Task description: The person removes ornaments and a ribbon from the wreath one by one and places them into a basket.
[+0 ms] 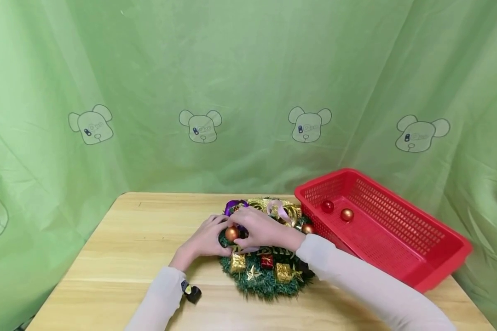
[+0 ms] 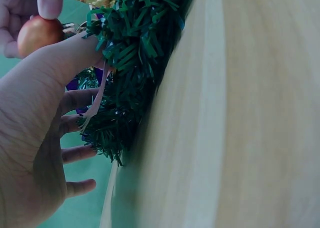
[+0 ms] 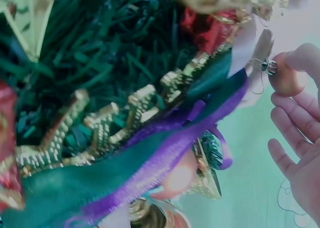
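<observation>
A green tinsel Christmas wreath lies on the wooden table, trimmed with gold lettering, foil gift boxes, a gold star, purple ribbon and gold bells. Between thumb and fingers, my right hand pinches a copper-coloured ball ornament at the wreath's left part. The ball's silver cap and a thin wire loop face the wreath in the right wrist view. My left hand grips the wreath's left edge; its thumb tip is hidden in the tinsel, and the lower fingers spread out beside it.
A red plastic basket stands at the right, close against the wreath, holding a red ball and a gold ball. Another copper ball sits at the wreath's right side. A green curtain hangs behind the table.
</observation>
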### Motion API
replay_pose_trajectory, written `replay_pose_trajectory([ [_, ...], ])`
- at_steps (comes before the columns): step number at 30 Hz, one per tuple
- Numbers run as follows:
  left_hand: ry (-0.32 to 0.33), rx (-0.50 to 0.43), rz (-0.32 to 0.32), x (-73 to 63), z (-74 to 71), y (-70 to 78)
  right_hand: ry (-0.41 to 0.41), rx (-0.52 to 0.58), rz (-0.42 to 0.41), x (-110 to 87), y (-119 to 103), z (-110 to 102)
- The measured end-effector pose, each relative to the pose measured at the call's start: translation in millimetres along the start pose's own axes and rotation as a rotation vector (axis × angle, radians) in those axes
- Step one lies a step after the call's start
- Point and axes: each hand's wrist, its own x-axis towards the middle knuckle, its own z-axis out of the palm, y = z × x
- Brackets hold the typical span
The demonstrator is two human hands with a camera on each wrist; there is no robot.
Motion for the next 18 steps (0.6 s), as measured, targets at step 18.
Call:
replay_pose_trajectory([
  [18, 0.028, 0.012, 0.049, 0.9, -0.6, 2.7, 0.07, -0.066, 0.023, -18.4, -3, -55],
])
